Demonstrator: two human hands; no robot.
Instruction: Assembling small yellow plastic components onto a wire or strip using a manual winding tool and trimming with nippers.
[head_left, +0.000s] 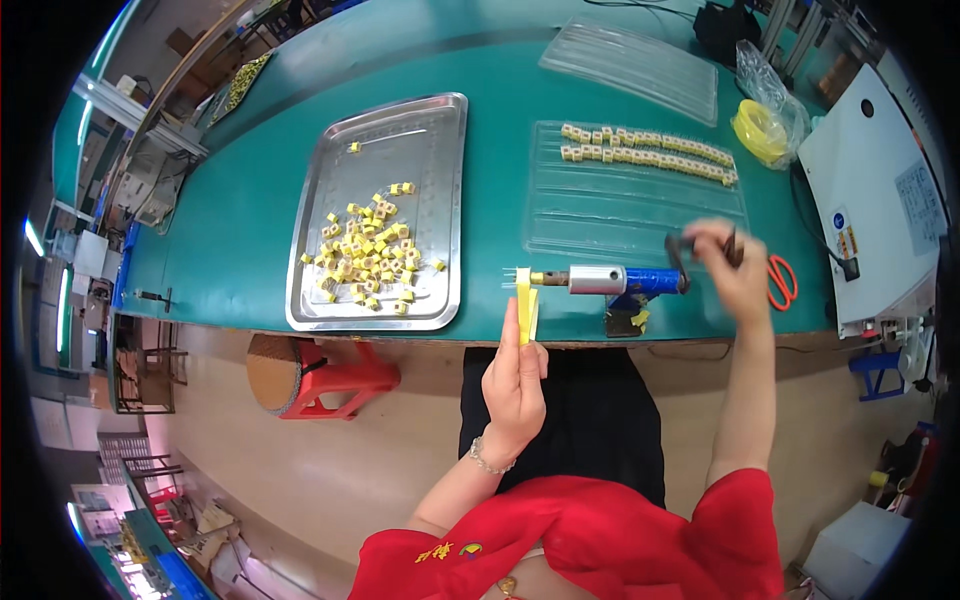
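Observation:
A small hand-cranked winder [597, 279] with a silver cylinder and a blue body sits at the table's front edge. On its left tip is a small pinned part [522, 276], with yellow tape [525, 315] running down from it. My left hand [514, 388] is closed on the tape, its fingers upright and pressed together. My right hand [738, 272], slightly blurred, grips the handle of the dark crank [677, 258] at the winder's right end. A scrap of yellow tape [640, 319] lies at the winder's foot.
A metal tray [455, 215] on the left holds many loose yellow coil parts [362, 255]. Behind the winder, a clear plastic tray [620, 230] carries rows of parts; another clear tray [635, 65] lies beyond. Orange-handled scissors [783, 283], yellow tape rolls [762, 133] and a white machine [875, 195] are at right.

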